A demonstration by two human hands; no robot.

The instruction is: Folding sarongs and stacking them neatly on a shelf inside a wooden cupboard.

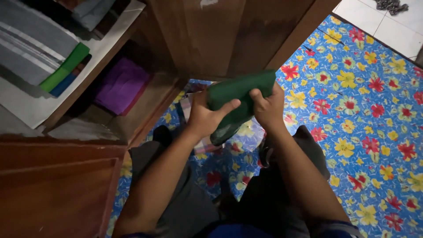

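Seated view, looking down. Your left hand (203, 118) and right hand (267, 108) together hold a folded dark green cloth bundle (240, 92), soft and matte, raised above your lap in front of the open wooden wardrobe (229, 35). The bundle's long axis runs from lower left to upper right, tilted slightly upward toward the right hand. Your left hand is closed around the lower left end, thumb laid across the front face; your right hand is closed over the upper right end, fingers curled behind. Both hands touch the cloth, neither nearer than the other. To the left, the wardrobe shelves carry a folded purple cloth (121, 83) below and a stack of grey, green and blue folded garments (48, 57) above. Beneath you lies a glossy blue floor mat with red and yellow flowers (365, 114).
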